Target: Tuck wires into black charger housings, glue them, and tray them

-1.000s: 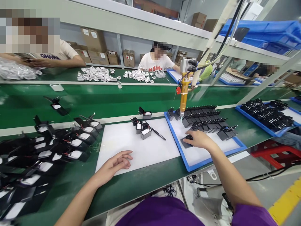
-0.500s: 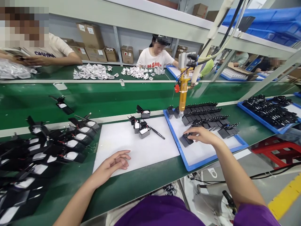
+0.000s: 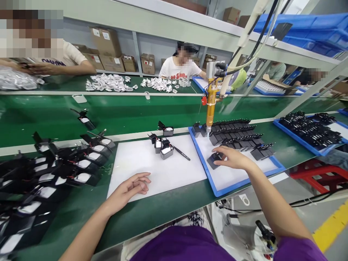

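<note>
- While the right hand point(image 3: 231, 158) lies over the near end of a black part point(image 3: 214, 160), its fingertips touch the top of the part; the fingers are loosely bent and I cannot tell if they really pinch it.
- The part sits on the white sheet inside the blue tray point(image 3: 217, 190), near the left rim of the tray and apart from the rows behind it.
- Its long axis runs slanted, from near-left to far-right, and the far-right end goes under the fingers.
- Which end is the front of the part I cannot tell, it is too small and half hidden.
- The left hand point(image 3: 130, 189) rests on the near edge of the white mat point(image 3: 141, 163), palm turned inward, fingers relaxed and slightly curled, holding nothing.
- Behind the part, rows of black parts point(image 3: 236, 136) fill the far half of the tray.
- A yellow dispenser point(image 3: 210, 110) hangs upright over the far left corner of the tray, with its tip pointing down.
- On the far side of the mat stand a few grey boxes point(image 3: 163, 148), and a pen point(image 3: 181, 153) lies just beside them.
- At the left of the table point(image 3: 168, 208) lies a heap of black units point(image 3: 54, 170) with white labels.
- Across the green belt point(image 3: 136, 112) two other persons sit with white pieces point(image 3: 108, 83) before them.
</note>
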Demonstrator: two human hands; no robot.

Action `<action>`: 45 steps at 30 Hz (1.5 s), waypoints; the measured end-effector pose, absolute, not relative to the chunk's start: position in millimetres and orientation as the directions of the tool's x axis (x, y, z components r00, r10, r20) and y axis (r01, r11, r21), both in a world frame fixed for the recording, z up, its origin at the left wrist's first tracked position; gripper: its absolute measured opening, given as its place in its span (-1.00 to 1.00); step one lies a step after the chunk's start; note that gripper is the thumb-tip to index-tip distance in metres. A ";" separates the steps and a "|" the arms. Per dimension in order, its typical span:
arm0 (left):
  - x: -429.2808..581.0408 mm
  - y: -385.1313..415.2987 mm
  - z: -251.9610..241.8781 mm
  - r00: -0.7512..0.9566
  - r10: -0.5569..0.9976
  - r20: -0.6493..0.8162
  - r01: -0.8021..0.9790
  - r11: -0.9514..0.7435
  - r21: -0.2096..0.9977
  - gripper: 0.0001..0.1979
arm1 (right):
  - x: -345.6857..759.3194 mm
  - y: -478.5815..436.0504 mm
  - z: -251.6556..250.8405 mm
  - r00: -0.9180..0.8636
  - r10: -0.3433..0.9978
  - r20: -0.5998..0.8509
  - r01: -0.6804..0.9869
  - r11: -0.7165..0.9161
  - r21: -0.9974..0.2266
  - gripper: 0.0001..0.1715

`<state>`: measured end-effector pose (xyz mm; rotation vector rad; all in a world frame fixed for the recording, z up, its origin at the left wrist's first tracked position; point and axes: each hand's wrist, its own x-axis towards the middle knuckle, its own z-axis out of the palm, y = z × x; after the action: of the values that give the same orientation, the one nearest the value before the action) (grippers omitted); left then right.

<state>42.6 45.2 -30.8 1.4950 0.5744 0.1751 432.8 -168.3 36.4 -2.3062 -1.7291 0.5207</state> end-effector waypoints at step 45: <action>39.2 39.6 -35.2 0.886 0.420 -0.194 0.193 0.044 0.980 -0.51 | 455.6 -52.4 56.3 0.507 0.862 0.030 0.857 -0.500 -0.126 -0.34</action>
<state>39.2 39.6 -35.2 1.5365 0.5005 0.1849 455.6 -52.4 56.3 -2.6170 -1.5001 0.0560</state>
